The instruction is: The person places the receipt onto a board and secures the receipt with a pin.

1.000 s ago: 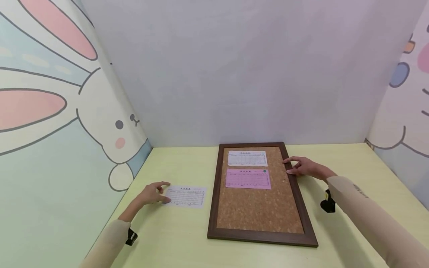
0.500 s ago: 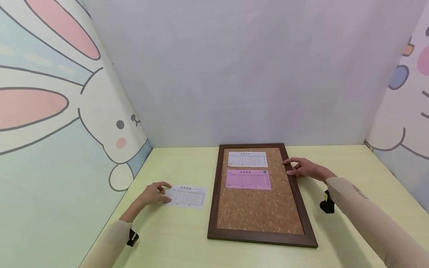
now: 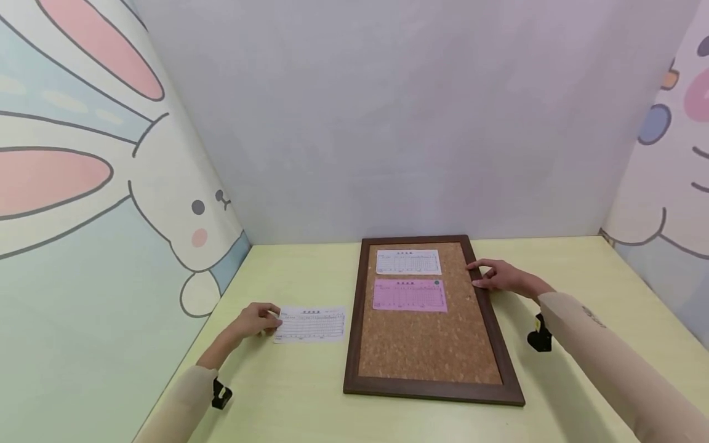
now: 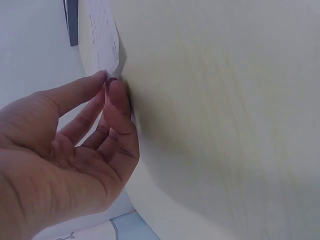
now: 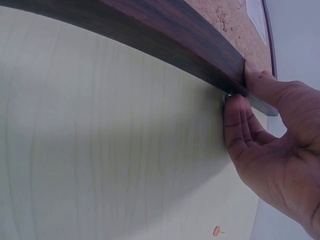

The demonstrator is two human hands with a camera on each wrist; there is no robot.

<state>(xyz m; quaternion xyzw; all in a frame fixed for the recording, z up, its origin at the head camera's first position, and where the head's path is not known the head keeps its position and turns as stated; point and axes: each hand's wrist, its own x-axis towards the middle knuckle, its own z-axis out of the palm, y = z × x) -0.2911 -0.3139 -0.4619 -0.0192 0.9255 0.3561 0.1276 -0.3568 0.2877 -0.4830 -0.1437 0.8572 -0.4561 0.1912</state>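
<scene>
My left hand [image 3: 253, 321] pinches the left edge of a white printed paper form [image 3: 310, 325] lying left of the board. In the left wrist view the thumb and index fingertip meet on the paper's corner [image 4: 107, 45], lifted a little from the table. A dark-framed cork board [image 3: 429, 347] lies flat at the middle. My right hand [image 3: 501, 277] grips the board's right frame edge; the right wrist view has the thumb on top of the frame [image 5: 200, 45] and the other fingers against its outer side.
On the cork, a second white form [image 3: 408, 262] lies above a pink form [image 3: 408, 295] with a green dot. A copper-coloured thumbtack [image 5: 216, 231] lies on the pale table [image 3: 288, 394] near my right hand. Walls with cartoon drawings stand at both sides.
My left thumb and fingers have closed together on the white form's edge, and the form has shifted and turned slightly. My right hand stays on the frame.
</scene>
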